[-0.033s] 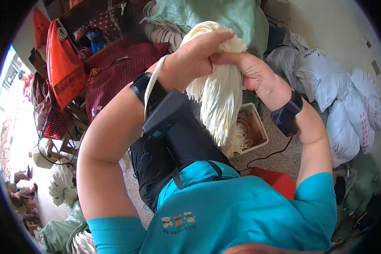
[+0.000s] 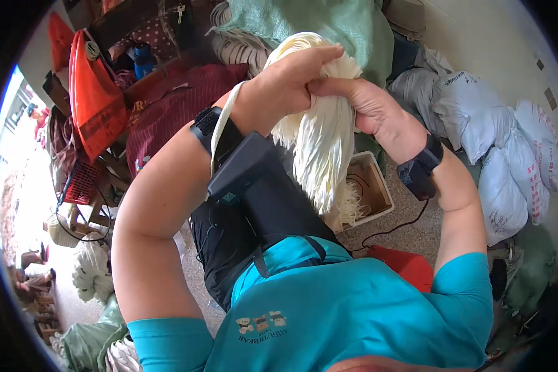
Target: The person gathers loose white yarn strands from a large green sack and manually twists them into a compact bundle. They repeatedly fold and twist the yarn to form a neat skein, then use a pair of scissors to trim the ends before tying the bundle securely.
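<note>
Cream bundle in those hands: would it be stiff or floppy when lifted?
The bundle looks floppy, since its thin strands curve over at the top. Its lower ends would probably splay, as no tie shows around them.

Workshop, apparently small and doubling as store, as seen from where I stand: hank of cream strands (image 2: 322, 155); pale bundle (image 2: 93, 273); large green woven sack (image 2: 353, 37); stuffed white sacks (image 2: 502, 186), heaped along wall (image 2: 508, 43); speckled floor (image 2: 397, 218); bright opening (image 2: 22, 149).
</note>
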The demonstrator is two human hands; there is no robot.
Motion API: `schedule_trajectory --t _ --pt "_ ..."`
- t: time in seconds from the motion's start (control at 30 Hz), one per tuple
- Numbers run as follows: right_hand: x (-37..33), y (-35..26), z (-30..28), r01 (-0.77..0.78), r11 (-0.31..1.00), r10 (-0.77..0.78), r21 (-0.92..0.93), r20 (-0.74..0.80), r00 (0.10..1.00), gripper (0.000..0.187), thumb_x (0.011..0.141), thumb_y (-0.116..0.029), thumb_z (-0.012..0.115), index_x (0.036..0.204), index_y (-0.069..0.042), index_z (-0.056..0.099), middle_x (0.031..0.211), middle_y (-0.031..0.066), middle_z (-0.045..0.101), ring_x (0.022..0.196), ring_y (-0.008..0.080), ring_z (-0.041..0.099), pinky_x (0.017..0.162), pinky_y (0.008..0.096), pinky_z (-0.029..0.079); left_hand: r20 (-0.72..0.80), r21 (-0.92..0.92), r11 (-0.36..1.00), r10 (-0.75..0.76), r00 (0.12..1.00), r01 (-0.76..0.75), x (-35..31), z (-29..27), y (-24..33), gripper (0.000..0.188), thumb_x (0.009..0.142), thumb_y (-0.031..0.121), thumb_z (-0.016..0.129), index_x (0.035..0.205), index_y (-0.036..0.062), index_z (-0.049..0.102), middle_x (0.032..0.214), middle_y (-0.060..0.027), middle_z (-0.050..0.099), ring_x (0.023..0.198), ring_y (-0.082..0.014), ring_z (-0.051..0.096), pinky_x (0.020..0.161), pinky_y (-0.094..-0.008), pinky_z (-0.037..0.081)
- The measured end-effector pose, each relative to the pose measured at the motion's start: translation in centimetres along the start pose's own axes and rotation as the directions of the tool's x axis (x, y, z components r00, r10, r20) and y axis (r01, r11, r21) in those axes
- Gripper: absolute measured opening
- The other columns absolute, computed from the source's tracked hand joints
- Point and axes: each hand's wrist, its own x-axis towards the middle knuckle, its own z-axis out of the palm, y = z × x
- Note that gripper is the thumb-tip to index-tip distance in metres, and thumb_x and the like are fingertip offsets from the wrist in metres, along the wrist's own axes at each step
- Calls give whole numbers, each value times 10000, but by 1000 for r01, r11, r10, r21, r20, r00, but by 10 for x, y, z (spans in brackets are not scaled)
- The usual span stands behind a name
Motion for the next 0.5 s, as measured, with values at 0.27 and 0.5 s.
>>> schedule_trajectory --t 0.27,0.5 --pt "-11 3 3 25 1000 -26 16 81 996 488 830 -77 720 1282 7 556 1164 130 671 1057 245 673 950 394 545 134 680 731 -49 990 -56 -12 -31 11 659 972 576 487 1298 6 544 1109 -160 649 983 -262 657 844 -395 575" --pt "-14 20 -19 23 998 -9 -55 234 972 745 785 -407 747 1324 32 480 1145 171 628 1113 320 648 962 447 554 -60 905 416 -76 995 87 -75 10 27 708 902 702 506 1101 35 641 800 -49 632 653 -123 594 596 -241 472"
